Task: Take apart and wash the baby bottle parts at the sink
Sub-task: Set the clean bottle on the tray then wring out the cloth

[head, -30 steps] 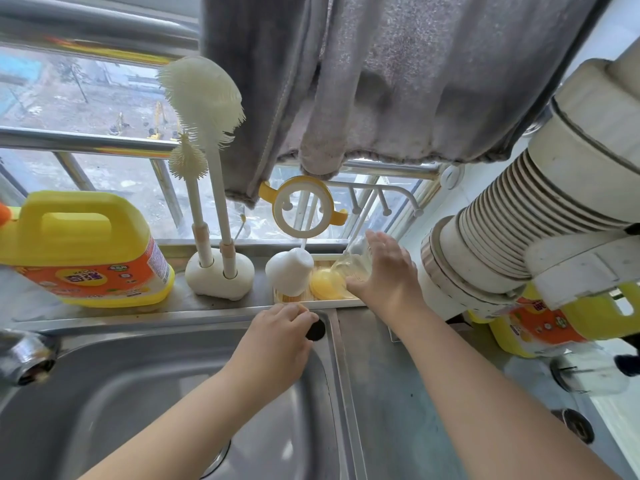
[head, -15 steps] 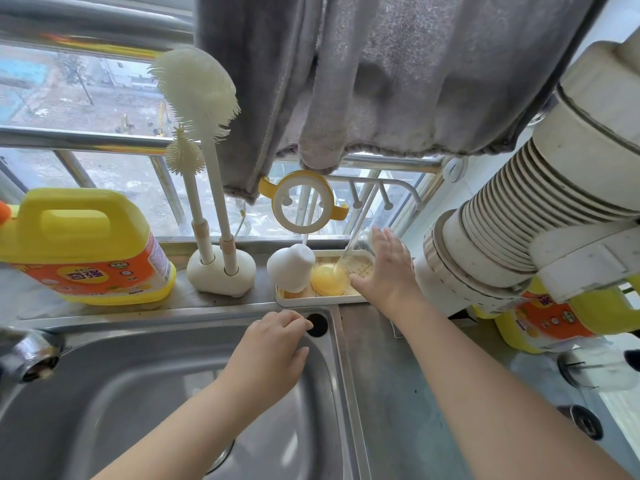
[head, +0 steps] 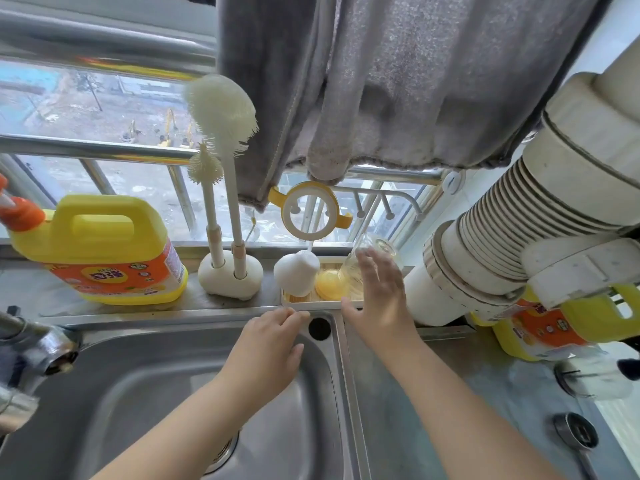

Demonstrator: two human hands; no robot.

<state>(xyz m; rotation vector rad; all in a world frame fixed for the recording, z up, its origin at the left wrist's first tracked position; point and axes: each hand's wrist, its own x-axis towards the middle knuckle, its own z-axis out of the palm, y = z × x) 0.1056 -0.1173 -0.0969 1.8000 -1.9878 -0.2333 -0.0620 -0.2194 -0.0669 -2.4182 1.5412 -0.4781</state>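
Since half a second ago, the right hand (head: 379, 299) has let go of the clear glass bottle (head: 360, 268) and drawn slightly back toward the person, its fingers now spread straight and holding nothing, while the left hand (head: 268, 348) has stayed at the far rim of the sink (head: 138, 393) with relaxed fingers, empty. That bottle leans tilted in the drying tray (head: 322, 301) just beyond the right hand, partly hidden by its fingers, with a round yellow part (head: 329, 285) and a white cap (head: 296, 277) beside it, to the left of the right hand. A cream and yellow handle ring (head: 310, 211) hangs on the rack above the tray. Beyond the left hand stand two white bottle brushes (head: 221, 133) in a holder (head: 230, 277), and farther left a yellow detergent jug (head: 104, 247). A grey towel (head: 398, 81) hangs over the window, and a ribbed white pipe (head: 519, 220) crowds in close on the right of the right hand, with another yellow jug (head: 554, 323) behind it on the table (head: 485, 393). The tap (head: 38, 344) juts in far left of the left hand.
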